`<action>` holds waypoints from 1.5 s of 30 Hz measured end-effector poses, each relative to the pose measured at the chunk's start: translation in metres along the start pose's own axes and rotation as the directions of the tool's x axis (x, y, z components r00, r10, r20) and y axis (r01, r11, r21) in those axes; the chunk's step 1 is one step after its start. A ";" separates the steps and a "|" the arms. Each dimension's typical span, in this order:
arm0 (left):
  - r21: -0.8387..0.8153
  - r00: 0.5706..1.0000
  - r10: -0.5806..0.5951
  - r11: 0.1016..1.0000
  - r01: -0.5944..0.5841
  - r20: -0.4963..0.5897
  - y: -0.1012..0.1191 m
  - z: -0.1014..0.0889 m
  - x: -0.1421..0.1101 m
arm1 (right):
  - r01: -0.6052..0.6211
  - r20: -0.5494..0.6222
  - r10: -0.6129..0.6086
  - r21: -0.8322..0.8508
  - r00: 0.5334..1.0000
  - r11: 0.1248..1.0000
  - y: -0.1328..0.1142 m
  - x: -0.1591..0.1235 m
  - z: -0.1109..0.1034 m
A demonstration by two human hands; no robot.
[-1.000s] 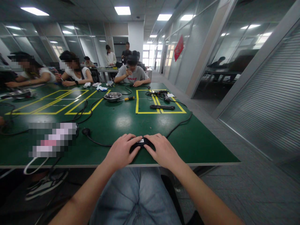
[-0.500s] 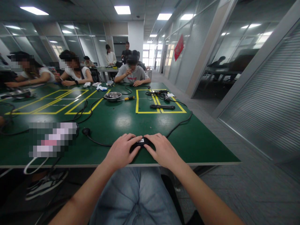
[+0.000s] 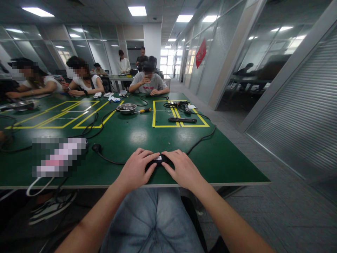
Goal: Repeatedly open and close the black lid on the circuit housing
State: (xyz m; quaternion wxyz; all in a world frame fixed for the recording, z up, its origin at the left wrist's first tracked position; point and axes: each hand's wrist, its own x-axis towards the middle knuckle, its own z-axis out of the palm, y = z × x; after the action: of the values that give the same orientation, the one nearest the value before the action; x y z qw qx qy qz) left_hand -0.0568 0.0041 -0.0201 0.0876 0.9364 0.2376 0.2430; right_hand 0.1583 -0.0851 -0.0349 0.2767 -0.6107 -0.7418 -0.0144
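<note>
Near the front edge of the green table, my left hand (image 3: 137, 167) and my right hand (image 3: 182, 166) grip a black device with a white label (image 3: 158, 158) from both sides. Fingers lie over its far side and thumbs press its near side, so most of it is hidden and its kind cannot be made out. By my left hand a black cord (image 3: 112, 162) runs to a round black plug (image 3: 97, 148). Beyond my right hand another black cord (image 3: 200, 140) curves away to the far right of the table.
Yellow tape (image 3: 153, 114) outlines boxes on the table (image 3: 231, 158). Ahead lie a long black tool (image 3: 182, 120), tangled cables (image 3: 173, 104), a metal bowl (image 3: 126, 108) and a yellow-handled screwdriver (image 3: 145, 110). A blurred pink-and-white item (image 3: 61, 154) rests at left. Several people sit around.
My hands and the black device keep their place. Across the table, the seated person's raised hand has shifted slightly.
</note>
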 end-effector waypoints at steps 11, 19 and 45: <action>-0.059 0.932 -0.311 0.950 0.305 -0.187 -0.028 0.009 0.015 | -0.144 -0.057 0.151 0.112 0.987 0.983 0.006 -0.006 0.007; -0.019 0.977 -0.179 0.984 0.178 -0.119 -0.015 -0.004 0.002 | -0.120 0.087 0.112 0.099 0.990 0.988 0.016 0.004 -0.005; -0.059 0.981 -0.137 0.988 0.146 0.138 -0.018 -0.032 0.012 | -0.050 0.069 0.030 0.312 0.997 0.949 0.046 0.005 -0.012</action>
State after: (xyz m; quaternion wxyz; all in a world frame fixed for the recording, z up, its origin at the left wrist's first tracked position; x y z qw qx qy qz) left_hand -0.0701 0.0272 0.0074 0.1523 0.9278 0.2886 0.1808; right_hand 0.2045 -0.0732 -0.0372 0.3466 -0.5742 -0.7305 0.1284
